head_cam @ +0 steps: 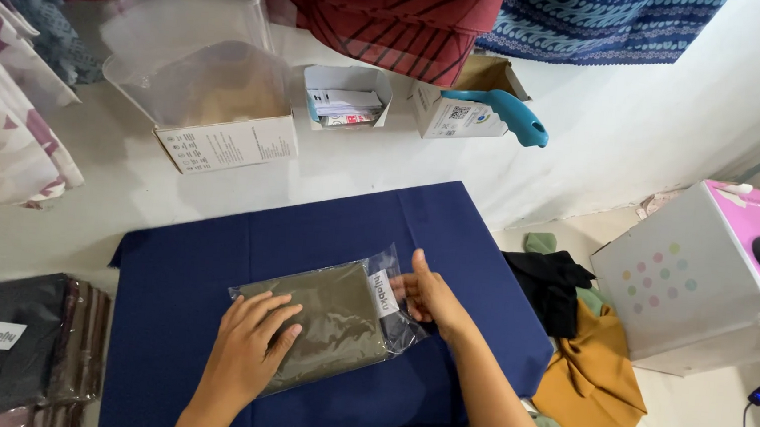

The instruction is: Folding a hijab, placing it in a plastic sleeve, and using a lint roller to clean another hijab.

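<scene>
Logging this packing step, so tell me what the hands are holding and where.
The left hand presses flat on the olive cloth in its clear bag; the right hand touches the bag's open flap end. Nothing is lifted.

place: home clothing-packing corner | cues: hanging fabrics; stacked bagged garments; cardboard boxes

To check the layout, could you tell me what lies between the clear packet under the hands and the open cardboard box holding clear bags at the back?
In the head view, only bare navy cloth, then white floor.
</scene>
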